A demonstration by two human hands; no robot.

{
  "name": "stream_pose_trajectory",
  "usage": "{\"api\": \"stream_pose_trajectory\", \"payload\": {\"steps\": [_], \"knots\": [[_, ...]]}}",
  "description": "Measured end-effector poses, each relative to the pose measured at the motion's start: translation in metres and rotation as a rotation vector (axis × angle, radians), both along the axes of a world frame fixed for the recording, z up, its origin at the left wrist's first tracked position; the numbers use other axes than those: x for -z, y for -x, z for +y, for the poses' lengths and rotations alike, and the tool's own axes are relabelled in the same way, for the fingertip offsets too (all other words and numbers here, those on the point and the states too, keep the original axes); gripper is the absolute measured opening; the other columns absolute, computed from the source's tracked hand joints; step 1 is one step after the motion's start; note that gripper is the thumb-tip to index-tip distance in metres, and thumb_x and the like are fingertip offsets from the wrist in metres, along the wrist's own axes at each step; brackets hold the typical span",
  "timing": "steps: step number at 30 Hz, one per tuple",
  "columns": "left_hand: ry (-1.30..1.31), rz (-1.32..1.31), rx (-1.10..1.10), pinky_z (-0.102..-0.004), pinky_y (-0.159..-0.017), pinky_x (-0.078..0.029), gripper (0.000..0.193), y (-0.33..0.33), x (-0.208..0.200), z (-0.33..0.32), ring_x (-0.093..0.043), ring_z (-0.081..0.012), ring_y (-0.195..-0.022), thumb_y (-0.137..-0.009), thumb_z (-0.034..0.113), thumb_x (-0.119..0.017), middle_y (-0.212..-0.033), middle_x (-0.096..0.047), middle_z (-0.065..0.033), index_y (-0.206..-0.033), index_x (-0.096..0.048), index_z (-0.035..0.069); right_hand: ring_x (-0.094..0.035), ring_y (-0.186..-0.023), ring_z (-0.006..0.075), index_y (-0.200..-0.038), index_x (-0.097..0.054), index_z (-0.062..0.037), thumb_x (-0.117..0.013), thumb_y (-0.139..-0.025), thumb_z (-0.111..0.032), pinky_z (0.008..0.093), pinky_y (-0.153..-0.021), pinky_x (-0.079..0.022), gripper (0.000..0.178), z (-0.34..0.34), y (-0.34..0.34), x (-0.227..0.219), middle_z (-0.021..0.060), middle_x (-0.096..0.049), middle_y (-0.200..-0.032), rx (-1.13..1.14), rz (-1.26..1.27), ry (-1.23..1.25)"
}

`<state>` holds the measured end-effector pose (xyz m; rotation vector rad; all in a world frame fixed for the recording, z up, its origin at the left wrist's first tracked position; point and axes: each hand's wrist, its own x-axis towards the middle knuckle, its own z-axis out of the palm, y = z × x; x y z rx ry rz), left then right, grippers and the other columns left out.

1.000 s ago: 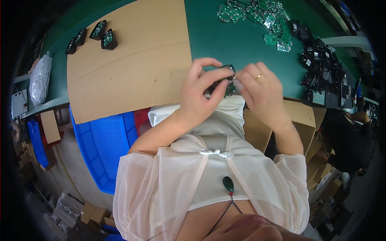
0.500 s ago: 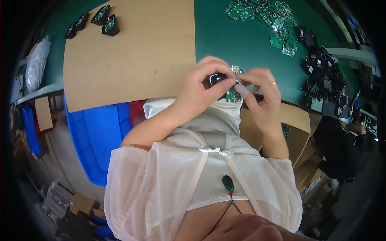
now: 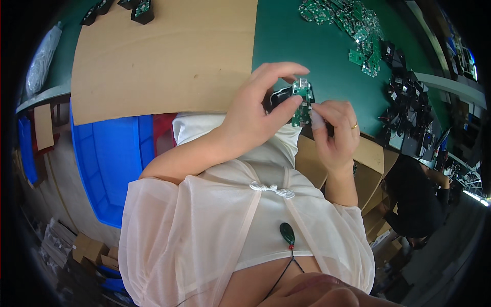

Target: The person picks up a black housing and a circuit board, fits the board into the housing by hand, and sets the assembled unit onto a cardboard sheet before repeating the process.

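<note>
Above my lap, my left hand [image 3: 258,110] grips a black plastic housing [image 3: 280,95] together with a green circuit board [image 3: 303,116]. My left thumb presses on the board's face, and the index finger arches over the top. A silvery connector sits at the board's upper end. My right hand [image 3: 337,128] is closed in a pinch at the board's right edge, with a whitish cover on the thumb. Whatever lies between those fingertips is too small to make out.
A cardboard sheet [image 3: 163,61] covers the left of the green table [image 3: 286,41], with several filled black housings [image 3: 143,13] at its far edge. Circuit boards [image 3: 353,25] and black housings [image 3: 409,102] lie heaped at right. A blue bin [image 3: 110,169] stands left; a person [image 3: 417,199] is at right.
My right fingers have moved from the board's upper middle down to its right edge. My left index finger has lifted and straightened, exposing more of the board. The whole view has shifted slightly.
</note>
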<state>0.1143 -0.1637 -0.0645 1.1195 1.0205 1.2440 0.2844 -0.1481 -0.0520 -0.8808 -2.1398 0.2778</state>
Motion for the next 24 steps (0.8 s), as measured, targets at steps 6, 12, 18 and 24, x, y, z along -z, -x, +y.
{"api": "stream_pose_trajectory", "payload": {"steps": [6,12,18,24], "knots": [[-0.122,0.154,-0.07,-0.0287,-0.067,-0.045,0.031,-0.0002,-0.0009,-0.0005,-0.055,-0.0239,-0.079,-0.077,0.005,-0.059,-0.094,-0.054,-0.0111,-0.107,-0.053,0.004,-0.052,-0.061,0.0201,-0.086,-0.058,-0.0018,-0.068,-0.062,0.006,0.0289,-0.05,-0.042,0.027,0.0025,0.0021,-0.0021,0.0073,-0.057,-0.074,-0.006,-0.055,-0.053],[-0.198,0.231,-0.092,-0.0307,-0.069,-0.046,0.028,0.0004,0.0017,0.001,-0.056,-0.0261,-0.081,-0.076,0.006,-0.06,-0.095,-0.055,-0.0118,-0.104,-0.055,0.003,-0.052,-0.061,0.0205,-0.085,-0.059,-0.0016,-0.068,-0.061,0.006,0.0293,-0.05,-0.042,0.028,0.004,0.0045,-0.0044,0.0067,-0.055,-0.074,-0.027,-0.084,-0.082],[-0.221,0.239,-0.118,-0.0298,-0.065,-0.047,0.028,0.0,0.003,0.0016,-0.057,-0.0252,-0.077,-0.076,0.006,-0.06,-0.095,-0.055,-0.0111,-0.104,-0.055,0.004,-0.052,-0.062,0.0212,-0.087,-0.059,-0.0011,-0.068,-0.059,0.006,0.0302,-0.051,-0.042,0.029,0.0059,0.0048,-0.0047,0.0073,-0.055,-0.075,-0.06,-0.109,-0.08],[-0.266,0.26,-0.145,-0.0289,-0.062,-0.047,0.028,-0.0007,0.0032,0.0014,-0.057,-0.024,-0.073,-0.075,0.006,-0.061,-0.093,-0.056,-0.0098,-0.103,-0.056,0.004,-0.052,-0.063,0.0221,-0.088,-0.058,-0.0003,-0.067,-0.059,0.006,0.0309,-0.052,-0.042,0.031,0.0053,0.0045,-0.0085,0.0078,-0.055,-0.076,-0.069,-0.14,-0.089]]}}
